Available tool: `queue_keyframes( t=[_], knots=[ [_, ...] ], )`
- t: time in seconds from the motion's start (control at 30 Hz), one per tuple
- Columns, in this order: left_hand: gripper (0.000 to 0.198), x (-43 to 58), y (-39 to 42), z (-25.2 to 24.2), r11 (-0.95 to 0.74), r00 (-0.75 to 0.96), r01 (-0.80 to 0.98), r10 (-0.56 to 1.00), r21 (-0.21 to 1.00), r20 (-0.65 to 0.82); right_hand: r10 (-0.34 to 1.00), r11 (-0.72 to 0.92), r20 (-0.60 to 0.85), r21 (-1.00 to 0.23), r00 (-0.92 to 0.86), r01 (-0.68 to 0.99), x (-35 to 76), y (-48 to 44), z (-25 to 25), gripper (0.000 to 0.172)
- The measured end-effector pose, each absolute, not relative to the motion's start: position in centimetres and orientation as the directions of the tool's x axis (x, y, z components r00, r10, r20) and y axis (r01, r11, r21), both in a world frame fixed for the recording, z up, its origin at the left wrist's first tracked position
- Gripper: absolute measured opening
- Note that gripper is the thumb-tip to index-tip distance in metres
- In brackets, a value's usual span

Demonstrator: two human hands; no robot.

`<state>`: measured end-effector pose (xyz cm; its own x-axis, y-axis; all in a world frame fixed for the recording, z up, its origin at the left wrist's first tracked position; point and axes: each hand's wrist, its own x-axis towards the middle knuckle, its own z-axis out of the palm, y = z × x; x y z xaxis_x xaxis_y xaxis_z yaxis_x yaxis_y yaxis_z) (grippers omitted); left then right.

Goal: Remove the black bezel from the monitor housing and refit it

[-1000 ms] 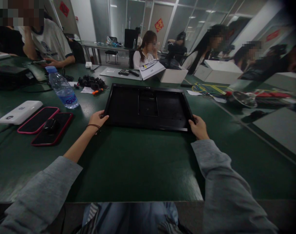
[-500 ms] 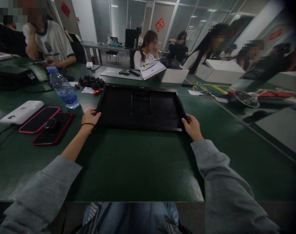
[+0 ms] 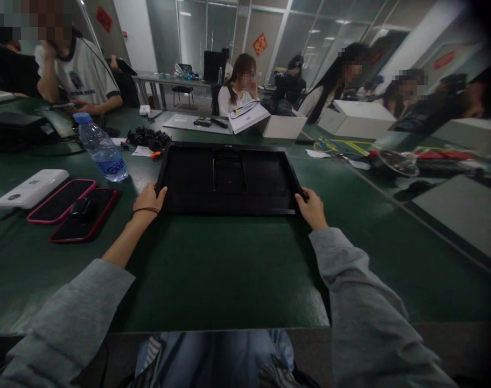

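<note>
Panel (image 3: 229,178) between both hands' fingers (image 3: 153,189)

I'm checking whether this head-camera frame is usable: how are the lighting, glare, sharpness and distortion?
Head view: dim; soft glare on the green table near the clear plastic water bottle; the flat black rectangular panel held by left hand and right hand is dark but readable; edges bend and blur; top-right corner vignetted.

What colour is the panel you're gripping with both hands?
Black, matte; the panel shows best in the head view.
</note>
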<state>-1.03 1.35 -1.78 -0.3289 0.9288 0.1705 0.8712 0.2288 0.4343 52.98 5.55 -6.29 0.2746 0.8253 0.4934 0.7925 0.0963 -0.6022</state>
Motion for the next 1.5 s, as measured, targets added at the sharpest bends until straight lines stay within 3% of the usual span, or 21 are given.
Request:
queue_keyframes(
  t=[0.43,0.67,0.9,1.1,1.23,1.5],
  knots=[
    [0.06,-1.3,1.9,-2.4,0.115,-0.295,0.859,0.908,0.499,0.299,0.837,0.057,0.469,-0.585,0.28,0.809,53.3,5.9,-6.4,0.051],
    [0.074,-1.0,2.2,-3.0,0.044,-0.251,0.893,0.875,0.448,0.414,0.822,0.073,0.515,-0.517,0.242,0.853,53.0,6.0,-6.6,0.048],
    [0.081,0.0,1.2,-2.2,0.026,-0.243,0.909,0.844,0.416,0.477,0.791,-0.044,0.542,-0.414,0.285,0.909,51.2,4.6,-5.6,0.068],
    [0.078,1.9,-0.4,-0.2,-0.032,-0.193,0.925,0.82,0.38,0.539,0.695,0.054,0.68,-0.375,0.235,0.925,48.3,2.5,-3.1,0.089],
    [0.078,3.0,-1.2,0.4,-0.079,-0.126,0.936,0.834,0.342,0.537,0.696,0.134,0.704,-0.317,0.138,0.939,45.6,1.3,-1.7,0.087],
    [0.083,3.1,-0.6,-1.2,-0.209,0.051,0.937,0.873,0.278,0.486,0.786,0.251,0.616,-0.238,-0.054,0.938,42.9,0.9,-2.1,0.084]
  ],
)
